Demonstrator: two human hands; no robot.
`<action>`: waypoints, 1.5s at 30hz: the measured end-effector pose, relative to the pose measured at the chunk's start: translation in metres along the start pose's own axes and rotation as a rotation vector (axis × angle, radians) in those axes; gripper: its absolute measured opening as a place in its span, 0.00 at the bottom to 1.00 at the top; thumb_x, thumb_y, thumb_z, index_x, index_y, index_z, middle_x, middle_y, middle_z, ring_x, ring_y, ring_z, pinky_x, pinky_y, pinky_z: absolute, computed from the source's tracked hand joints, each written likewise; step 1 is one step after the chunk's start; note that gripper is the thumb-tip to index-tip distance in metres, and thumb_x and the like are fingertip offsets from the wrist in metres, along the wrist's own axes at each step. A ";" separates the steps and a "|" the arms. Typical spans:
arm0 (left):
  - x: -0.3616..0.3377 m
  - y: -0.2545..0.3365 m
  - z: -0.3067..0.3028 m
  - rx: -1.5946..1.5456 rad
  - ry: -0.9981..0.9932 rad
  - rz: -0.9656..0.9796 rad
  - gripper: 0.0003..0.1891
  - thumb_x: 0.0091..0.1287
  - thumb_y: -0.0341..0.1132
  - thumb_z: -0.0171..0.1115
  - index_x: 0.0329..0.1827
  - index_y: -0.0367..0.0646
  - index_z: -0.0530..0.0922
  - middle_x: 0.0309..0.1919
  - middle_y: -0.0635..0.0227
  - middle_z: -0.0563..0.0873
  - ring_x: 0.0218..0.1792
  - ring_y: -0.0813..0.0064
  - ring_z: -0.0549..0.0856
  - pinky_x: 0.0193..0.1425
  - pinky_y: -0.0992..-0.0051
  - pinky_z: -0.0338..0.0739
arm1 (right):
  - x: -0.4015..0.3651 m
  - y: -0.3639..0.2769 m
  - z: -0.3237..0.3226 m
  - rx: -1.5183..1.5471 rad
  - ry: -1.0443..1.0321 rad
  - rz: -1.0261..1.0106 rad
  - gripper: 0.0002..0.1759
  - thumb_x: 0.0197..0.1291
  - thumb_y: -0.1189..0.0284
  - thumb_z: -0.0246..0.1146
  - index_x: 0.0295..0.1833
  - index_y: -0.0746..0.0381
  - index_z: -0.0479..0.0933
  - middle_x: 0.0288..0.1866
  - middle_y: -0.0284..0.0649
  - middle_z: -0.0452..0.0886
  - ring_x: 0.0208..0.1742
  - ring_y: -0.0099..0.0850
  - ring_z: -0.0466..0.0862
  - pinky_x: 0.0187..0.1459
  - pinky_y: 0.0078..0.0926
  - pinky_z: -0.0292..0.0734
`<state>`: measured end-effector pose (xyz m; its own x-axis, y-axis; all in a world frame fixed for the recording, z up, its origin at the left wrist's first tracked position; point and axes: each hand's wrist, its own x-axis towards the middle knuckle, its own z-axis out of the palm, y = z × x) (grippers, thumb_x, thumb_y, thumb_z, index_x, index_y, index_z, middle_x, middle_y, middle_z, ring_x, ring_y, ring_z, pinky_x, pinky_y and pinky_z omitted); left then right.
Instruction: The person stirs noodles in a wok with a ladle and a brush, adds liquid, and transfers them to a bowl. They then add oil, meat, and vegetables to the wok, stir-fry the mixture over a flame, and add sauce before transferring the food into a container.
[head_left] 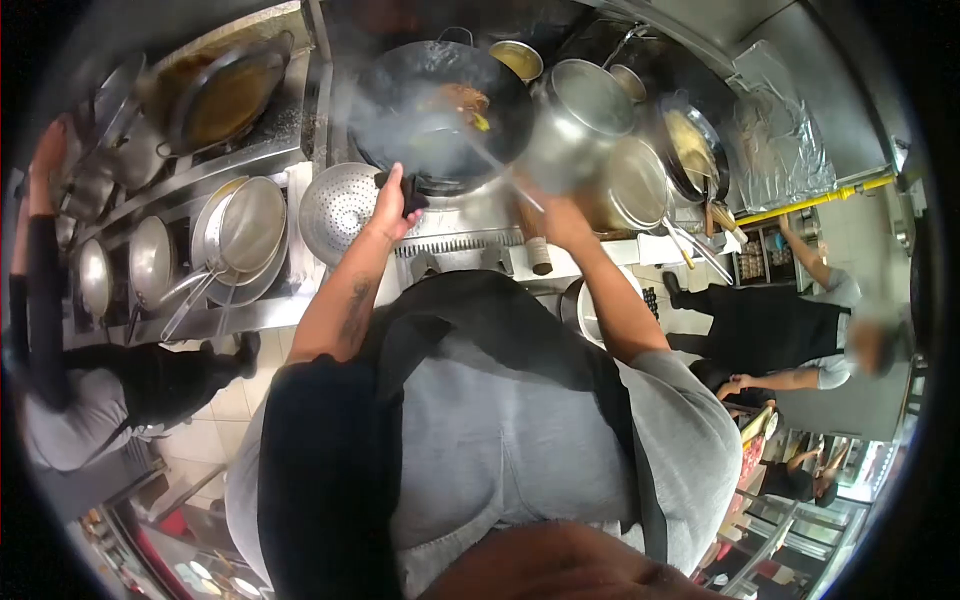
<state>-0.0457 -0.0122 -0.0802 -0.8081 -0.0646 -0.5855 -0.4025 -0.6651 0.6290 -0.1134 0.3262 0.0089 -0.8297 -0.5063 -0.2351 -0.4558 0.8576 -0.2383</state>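
A large dark wok (400,85) sits on the stove with browned food (460,103) and a bit of yellow-green in it, partly veiled by steam. At the wok's near left edge, my left hand (391,207) is closed around a black cloth (410,196). My right hand (562,222) grips the handle of a metal utensil (487,157) that reaches into the wok; its head is hidden by steam. Left of my left hand lies a perforated strainer (335,212). A cylindrical wooden handle (540,258) points toward me below my right hand.
Right of the wok stand a tall pot (592,98), a strainer (637,183) and a pan (690,145). Sieves (250,230) and another wok (225,100) are at the left. Co-workers stand at the left (75,410) and right (775,325).
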 end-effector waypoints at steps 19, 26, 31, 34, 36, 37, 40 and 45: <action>-0.041 0.010 0.060 -0.092 0.178 0.015 0.11 0.74 0.42 0.61 0.48 0.45 0.80 0.36 0.63 0.82 0.23 0.69 0.78 0.17 0.75 0.70 | -0.135 -0.033 -0.048 0.406 -0.145 -0.128 0.44 0.72 0.77 0.60 0.88 0.39 0.55 0.63 0.57 0.86 0.58 0.48 0.89 0.66 0.53 0.78; -0.038 -0.038 0.027 0.060 0.208 0.102 0.11 0.66 0.42 0.68 0.37 0.43 0.80 0.29 0.66 0.82 0.21 0.73 0.78 0.19 0.73 0.71 | -0.052 -0.021 0.038 0.259 0.093 0.022 0.44 0.69 0.77 0.62 0.88 0.43 0.56 0.44 0.62 0.86 0.45 0.63 0.86 0.53 0.57 0.81; -0.075 -0.058 0.011 0.036 0.144 0.080 0.10 0.69 0.38 0.63 0.47 0.43 0.78 0.28 0.60 0.85 0.17 0.71 0.80 0.15 0.75 0.70 | -0.075 0.019 0.018 0.491 0.397 -0.091 0.38 0.70 0.72 0.64 0.84 0.53 0.65 0.62 0.56 0.86 0.52 0.52 0.90 0.54 0.47 0.83; -0.020 -0.029 0.023 0.025 0.181 0.060 0.10 0.69 0.37 0.62 0.35 0.38 0.78 0.25 0.62 0.82 0.16 0.72 0.77 0.14 0.74 0.67 | -0.056 0.067 -0.019 0.341 0.627 -0.106 0.33 0.73 0.69 0.61 0.83 0.54 0.68 0.65 0.55 0.85 0.56 0.53 0.89 0.57 0.46 0.82; 0.020 -0.020 0.018 0.060 0.079 0.082 0.11 0.69 0.37 0.63 0.32 0.38 0.77 0.25 0.61 0.81 0.15 0.71 0.76 0.14 0.75 0.65 | -0.018 0.106 -0.047 0.428 0.298 0.233 0.36 0.68 0.72 0.62 0.82 0.61 0.66 0.72 0.62 0.78 0.65 0.58 0.84 0.68 0.46 0.78; 0.032 -0.021 0.017 0.039 0.080 0.077 0.11 0.69 0.36 0.62 0.32 0.38 0.77 0.25 0.61 0.80 0.15 0.71 0.76 0.13 0.75 0.64 | 0.000 0.114 -0.051 0.385 0.381 0.309 0.36 0.68 0.72 0.61 0.81 0.64 0.66 0.69 0.62 0.80 0.62 0.58 0.84 0.65 0.48 0.79; 0.054 -0.016 0.031 0.044 0.071 0.049 0.10 0.70 0.36 0.61 0.34 0.39 0.76 0.26 0.59 0.79 0.14 0.69 0.75 0.12 0.75 0.63 | 0.077 0.170 -0.017 0.174 0.572 0.386 0.36 0.66 0.75 0.58 0.80 0.70 0.65 0.60 0.62 0.85 0.58 0.59 0.86 0.61 0.50 0.81; 0.027 -0.004 0.049 0.020 0.099 0.003 0.17 0.75 0.49 0.62 0.41 0.43 0.77 0.29 0.62 0.82 0.22 0.68 0.84 0.13 0.76 0.64 | 0.141 0.224 0.021 0.750 0.509 0.447 0.28 0.71 0.72 0.56 0.75 0.66 0.70 0.38 0.54 0.87 0.29 0.44 0.88 0.32 0.47 0.83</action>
<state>-0.0874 0.0249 -0.0736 -0.7632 -0.1407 -0.6306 -0.4091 -0.6502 0.6402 -0.3253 0.4447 -0.0977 -0.9935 0.0970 -0.0596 0.1057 0.5923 -0.7987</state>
